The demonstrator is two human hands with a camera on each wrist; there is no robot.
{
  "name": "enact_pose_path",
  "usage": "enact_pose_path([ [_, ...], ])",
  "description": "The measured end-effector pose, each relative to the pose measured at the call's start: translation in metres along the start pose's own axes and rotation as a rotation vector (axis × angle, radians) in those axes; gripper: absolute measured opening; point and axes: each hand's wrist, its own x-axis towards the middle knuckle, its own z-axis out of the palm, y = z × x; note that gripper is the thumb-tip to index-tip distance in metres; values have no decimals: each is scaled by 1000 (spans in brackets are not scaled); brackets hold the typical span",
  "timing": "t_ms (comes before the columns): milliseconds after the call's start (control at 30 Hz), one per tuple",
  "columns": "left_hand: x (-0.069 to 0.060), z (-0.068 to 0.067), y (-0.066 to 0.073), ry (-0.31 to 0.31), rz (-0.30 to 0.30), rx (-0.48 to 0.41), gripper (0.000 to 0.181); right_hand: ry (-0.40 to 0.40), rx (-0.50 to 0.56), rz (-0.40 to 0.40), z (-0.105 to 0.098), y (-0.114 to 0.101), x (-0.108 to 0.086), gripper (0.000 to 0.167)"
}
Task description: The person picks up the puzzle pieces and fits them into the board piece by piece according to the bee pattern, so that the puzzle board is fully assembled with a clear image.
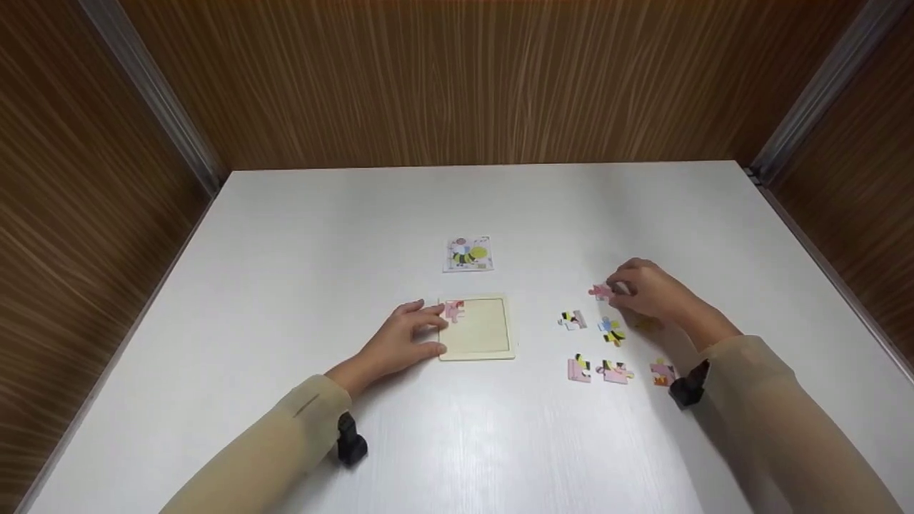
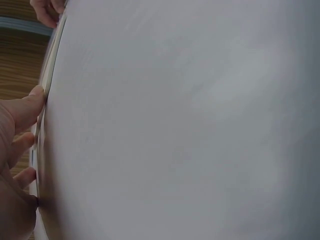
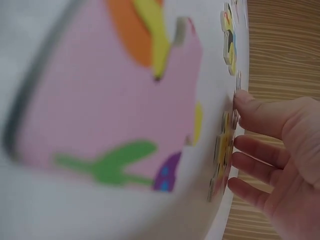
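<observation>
At the left edge of a shallow square wooden puzzle tray [image 1: 487, 334] my left hand [image 1: 401, 340] rests with fingers apart. Its thumb touches the lower left rim; its fingertips are at a pink puzzle piece [image 1: 453, 310] in the tray's upper left corner. The left wrist view shows the thumb [image 2: 31, 102] against the tray's thin side. To the right, my right hand [image 1: 653, 291] pinches another pink puzzle piece [image 1: 600, 291] between thumb and fingers, at or just above the table. The fingers partly cover this piece. A yellow piece [image 1: 648, 324] lies in the shadow beneath that hand.
Several loose pieces lie right of the tray, among them a black-and-yellow one [image 1: 612, 332], a white-and-pink one [image 1: 572, 320] and one near the right sleeve [image 1: 663, 373]. Behind the tray lies a bee picture card [image 1: 468, 254]. Wood-grain panels [image 1: 457, 86] border the white table.
</observation>
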Motion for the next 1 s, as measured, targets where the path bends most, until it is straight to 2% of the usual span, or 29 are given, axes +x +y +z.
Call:
enact_pose_path([
  [233, 0, 0, 0, 2, -3, 4, 35, 1, 15, 18, 1, 0, 1, 27],
  [567, -1, 0, -1, -13, -8, -21, 35, 56, 10, -67, 3, 1, 3, 17],
  [800, -2, -1, 0, -13, -2, -8, 35, 33, 26, -29, 1, 0, 4, 26],
  [1000, -2, -1, -3, -5, 9, 7, 34, 1, 115, 50, 0, -9, 4, 34],
])
